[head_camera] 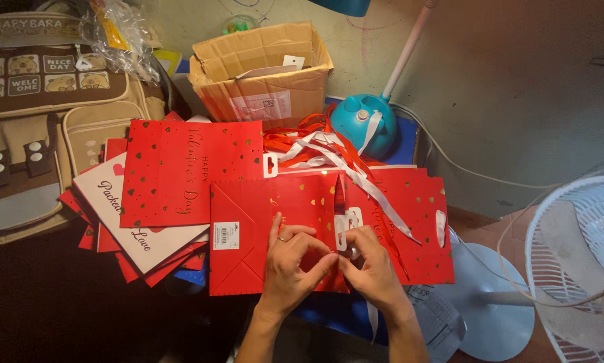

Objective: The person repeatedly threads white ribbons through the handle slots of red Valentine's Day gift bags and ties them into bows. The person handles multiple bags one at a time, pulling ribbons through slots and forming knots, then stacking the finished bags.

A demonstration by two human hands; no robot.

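A flat red paper gift bag with gold hearts lies in front of me, its folded bottom toward the left. My left hand and my right hand meet over the bag's open end, fingertips pinched together on a small white piece of ribbon or tag at its edge. A white ribbon runs from there up to a tangle of red and white ribbons. Another flat red bag lies under and to the right of my hands.
A stack of flat red and white gift bags lies at left. An open cardboard box stands behind, a teal lamp base beside it. A beige backpack is far left, a white fan at right.
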